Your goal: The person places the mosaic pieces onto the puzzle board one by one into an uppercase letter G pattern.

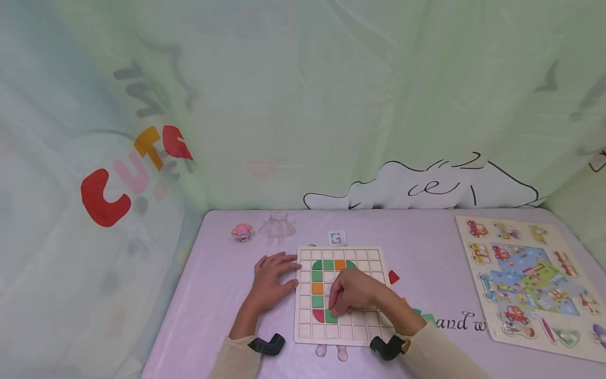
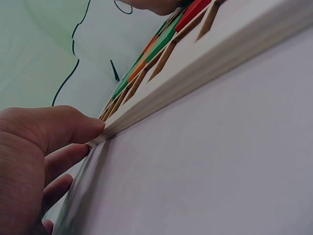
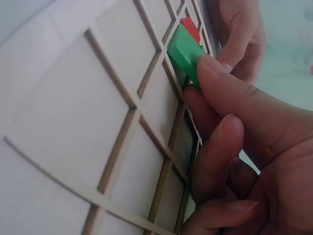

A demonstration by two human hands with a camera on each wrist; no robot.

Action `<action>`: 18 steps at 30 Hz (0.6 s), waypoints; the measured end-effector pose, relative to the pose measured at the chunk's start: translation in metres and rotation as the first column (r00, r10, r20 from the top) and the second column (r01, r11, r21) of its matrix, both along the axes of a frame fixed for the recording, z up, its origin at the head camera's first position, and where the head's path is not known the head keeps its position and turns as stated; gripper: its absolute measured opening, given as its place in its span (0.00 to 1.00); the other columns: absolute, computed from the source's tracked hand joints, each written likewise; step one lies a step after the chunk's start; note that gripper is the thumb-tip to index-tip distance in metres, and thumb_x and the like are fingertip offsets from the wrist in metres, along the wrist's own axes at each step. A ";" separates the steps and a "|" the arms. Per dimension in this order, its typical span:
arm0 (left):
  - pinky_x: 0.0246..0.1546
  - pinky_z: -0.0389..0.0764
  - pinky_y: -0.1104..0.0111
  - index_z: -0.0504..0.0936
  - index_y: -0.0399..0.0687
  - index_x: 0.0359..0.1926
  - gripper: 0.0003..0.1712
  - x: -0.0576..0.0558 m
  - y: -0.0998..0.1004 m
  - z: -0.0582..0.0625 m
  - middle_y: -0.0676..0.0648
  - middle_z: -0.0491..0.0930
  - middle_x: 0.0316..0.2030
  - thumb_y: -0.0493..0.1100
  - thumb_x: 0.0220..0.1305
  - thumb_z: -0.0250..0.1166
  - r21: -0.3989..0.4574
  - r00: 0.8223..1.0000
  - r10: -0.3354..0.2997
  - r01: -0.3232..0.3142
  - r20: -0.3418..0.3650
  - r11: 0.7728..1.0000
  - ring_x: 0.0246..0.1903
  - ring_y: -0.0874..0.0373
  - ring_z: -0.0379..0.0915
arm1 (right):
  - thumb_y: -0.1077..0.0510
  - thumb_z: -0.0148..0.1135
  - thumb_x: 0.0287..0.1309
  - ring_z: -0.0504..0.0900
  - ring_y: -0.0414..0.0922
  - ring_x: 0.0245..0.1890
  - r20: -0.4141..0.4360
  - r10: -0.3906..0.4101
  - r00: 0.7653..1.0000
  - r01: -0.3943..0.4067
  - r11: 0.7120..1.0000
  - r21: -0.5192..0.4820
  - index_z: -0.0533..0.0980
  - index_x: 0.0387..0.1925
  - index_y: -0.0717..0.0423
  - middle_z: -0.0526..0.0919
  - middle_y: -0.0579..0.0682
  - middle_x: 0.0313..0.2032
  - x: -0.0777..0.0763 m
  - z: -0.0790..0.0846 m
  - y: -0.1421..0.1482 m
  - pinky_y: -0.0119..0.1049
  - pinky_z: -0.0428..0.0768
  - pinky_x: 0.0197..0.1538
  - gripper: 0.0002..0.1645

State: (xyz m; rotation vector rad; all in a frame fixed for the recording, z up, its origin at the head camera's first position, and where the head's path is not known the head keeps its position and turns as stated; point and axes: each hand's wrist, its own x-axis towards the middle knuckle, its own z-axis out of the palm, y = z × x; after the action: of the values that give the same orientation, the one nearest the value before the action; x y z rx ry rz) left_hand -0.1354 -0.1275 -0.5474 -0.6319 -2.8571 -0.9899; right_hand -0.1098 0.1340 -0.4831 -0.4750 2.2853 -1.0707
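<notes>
Showing red, pink and orange letters [image 1: 105, 202] on the cloth wall [image 1: 303, 105] at far left. Carrying a small pink doll [image 1: 242, 232] near the far left corner of the tabletop [image 1: 203, 316]. Resting the left hand [image 1: 272, 284] against the left edge of a pale gridded board [image 1: 345, 331], apart from the right hand, with thumb and fingertips touching the rim. Filling one column of the grid, far to near, with a green curved piece [image 1: 317, 265], a green square, an orange square [image 1: 317, 288], another green square and a red curved piece [image 1: 319, 316]. Running the far row rightward with more green and orange. Showing a small patterned card [image 1: 337, 238] just beyond the far edge. Pinching a tilted green square [image 3: 183, 51] between thumb and forefinger of the right hand [image 1: 352, 289], just right of the red curved piece. Hiding its lower edge behind the fingers, so not telling full seating in the cell. Scattering a red piece [image 1: 393, 277] and green pieces [image 1: 428, 318] just beyond the right edge. Ending at far right with a vehicle puzzle [image 1: 558, 237].
</notes>
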 end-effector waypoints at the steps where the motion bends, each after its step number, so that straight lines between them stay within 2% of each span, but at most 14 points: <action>1: 0.73 0.49 0.38 0.86 0.60 0.54 0.19 0.000 0.000 0.000 0.54 0.78 0.65 0.47 0.61 0.71 0.000 1.000 0.000 0.000 -0.001 1.000 0.73 0.50 0.64 | 0.61 0.80 0.46 0.74 0.39 0.19 0.001 -0.001 1.000 0.001 1.000 0.000 0.86 0.21 0.49 0.83 0.45 0.18 0.000 0.001 0.000 0.31 0.72 0.25 0.08; 18: 0.73 0.49 0.37 0.86 0.61 0.53 0.18 -0.001 0.000 -0.001 0.55 0.78 0.65 0.47 0.61 0.71 -0.005 1.000 0.002 -0.002 -0.003 1.000 0.73 0.50 0.64 | 0.59 0.81 0.46 0.76 0.40 0.18 0.017 -0.038 0.999 0.037 0.997 0.064 0.85 0.20 0.49 0.83 0.45 0.18 0.002 0.000 -0.004 0.32 0.75 0.25 0.09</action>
State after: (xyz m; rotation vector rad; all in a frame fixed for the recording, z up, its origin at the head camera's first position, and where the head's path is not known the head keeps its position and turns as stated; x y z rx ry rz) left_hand -0.1361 -0.1271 -0.5484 -0.6306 -2.8581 -0.9809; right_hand -0.1080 0.1301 -0.4834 -0.3972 2.3132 -1.0130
